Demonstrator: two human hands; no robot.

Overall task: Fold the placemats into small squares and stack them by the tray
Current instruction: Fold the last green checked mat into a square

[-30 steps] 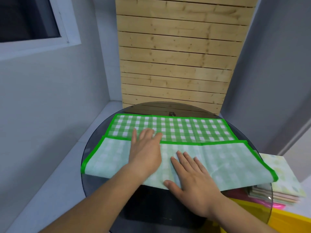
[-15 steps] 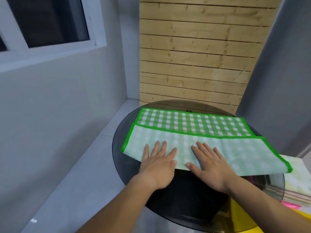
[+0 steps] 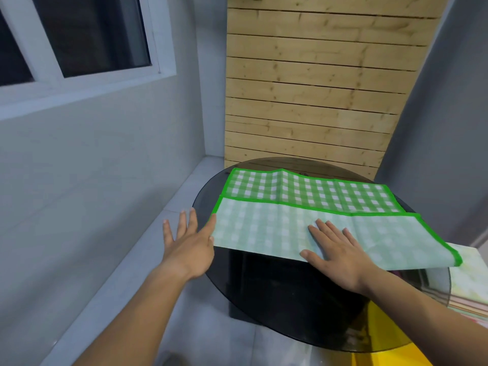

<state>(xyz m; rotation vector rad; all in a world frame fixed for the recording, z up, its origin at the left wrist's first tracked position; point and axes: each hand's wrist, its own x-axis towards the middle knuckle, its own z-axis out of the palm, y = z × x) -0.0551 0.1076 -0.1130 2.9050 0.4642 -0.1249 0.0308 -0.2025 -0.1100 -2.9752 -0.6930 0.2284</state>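
A green-and-white checked placemat (image 3: 303,207) with a bright green border lies on the round dark glass table (image 3: 237,281). Its near half is folded over, pale underside up, and its right end hangs past the table's rim. My right hand (image 3: 335,249) rests flat on the folded flap near its front edge. My left hand (image 3: 188,241) is spread open at the placemat's left end, mostly off the table, with the thumb touching the cloth's left edge. No tray is in view.
A stack of folded patterned cloths (image 3: 467,283) lies low at the right, beyond the table's rim, above something yellow (image 3: 390,357). A wooden slat panel (image 3: 317,101) stands behind the table. Grey walls and a window (image 3: 79,40) close the left side.
My left hand slid left across the flap and off its left end. My right hand stayed flat on the flap. The view turned to the left.
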